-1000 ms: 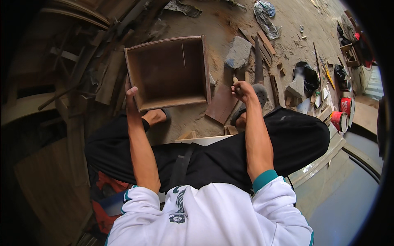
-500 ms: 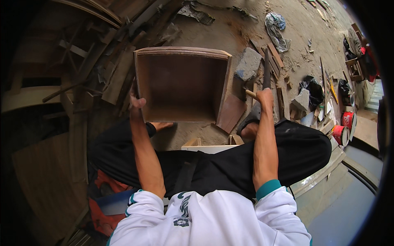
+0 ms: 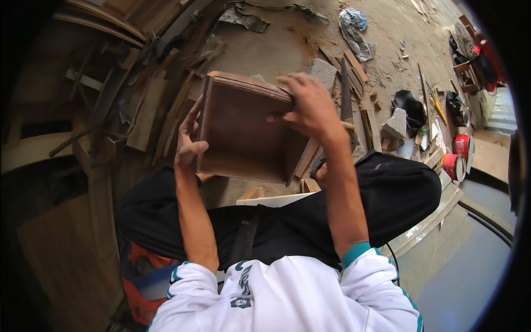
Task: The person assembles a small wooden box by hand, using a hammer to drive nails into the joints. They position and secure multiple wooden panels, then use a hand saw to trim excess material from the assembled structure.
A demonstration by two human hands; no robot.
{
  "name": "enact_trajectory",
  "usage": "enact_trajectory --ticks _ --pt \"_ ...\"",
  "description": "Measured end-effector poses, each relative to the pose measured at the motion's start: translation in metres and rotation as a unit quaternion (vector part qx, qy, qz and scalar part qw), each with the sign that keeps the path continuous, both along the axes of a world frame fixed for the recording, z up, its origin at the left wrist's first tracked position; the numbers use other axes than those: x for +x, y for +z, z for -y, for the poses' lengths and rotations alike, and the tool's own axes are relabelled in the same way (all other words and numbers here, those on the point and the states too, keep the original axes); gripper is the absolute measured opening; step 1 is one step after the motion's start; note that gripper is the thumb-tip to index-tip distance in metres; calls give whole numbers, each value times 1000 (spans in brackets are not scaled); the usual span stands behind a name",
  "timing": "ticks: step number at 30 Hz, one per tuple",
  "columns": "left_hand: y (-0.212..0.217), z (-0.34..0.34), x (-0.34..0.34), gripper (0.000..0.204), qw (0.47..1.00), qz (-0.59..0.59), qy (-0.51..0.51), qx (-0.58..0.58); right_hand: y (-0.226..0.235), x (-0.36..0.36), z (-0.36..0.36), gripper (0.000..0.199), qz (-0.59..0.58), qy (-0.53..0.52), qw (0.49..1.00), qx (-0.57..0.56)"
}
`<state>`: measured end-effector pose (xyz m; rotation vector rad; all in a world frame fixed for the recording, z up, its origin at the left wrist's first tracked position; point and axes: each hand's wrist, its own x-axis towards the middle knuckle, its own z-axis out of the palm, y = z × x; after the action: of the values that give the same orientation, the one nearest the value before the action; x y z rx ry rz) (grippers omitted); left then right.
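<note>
An open wooden box (image 3: 249, 130), brown and drawer-like, stands tilted in front of me with its hollow side facing up toward me. My left hand (image 3: 191, 135) grips its left wall, fingers along the outside and thumb at the near edge. Over the far right corner, my right hand (image 3: 311, 108) is closed on the rim, its thumb reaching inside; it is slightly blurred. Just right of that hand lies a long dark blade (image 3: 345, 91), which looks like a handsaw, with a pale wooden handle (image 3: 348, 126) partly behind my forearm.
A grey concrete block (image 3: 322, 73) lies beyond the right hand, with wood offcuts (image 3: 355, 66) around it. Red cans (image 3: 453, 166) stand at the right. Planks (image 3: 146, 116) are heaped at the left. A pale wooden frame (image 3: 271, 200) sits between my legs.
My right hand has let go of the blade's handle and moved left onto the box's far corner. The box has turned clockwise and tilted, with my left hand still on its left side.
</note>
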<state>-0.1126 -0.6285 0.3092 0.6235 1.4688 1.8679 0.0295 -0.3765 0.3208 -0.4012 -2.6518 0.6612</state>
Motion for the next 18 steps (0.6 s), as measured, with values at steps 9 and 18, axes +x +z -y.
enact_trajectory --ticks 9,18 --pt "-29 -2 0 103 996 2 -53 -66 -33 3 -2 33 203 -11 969 -141" --pt "-40 -1 -2 102 993 7 -90 -75 -54 4 -10 40 220 39 935 -277"
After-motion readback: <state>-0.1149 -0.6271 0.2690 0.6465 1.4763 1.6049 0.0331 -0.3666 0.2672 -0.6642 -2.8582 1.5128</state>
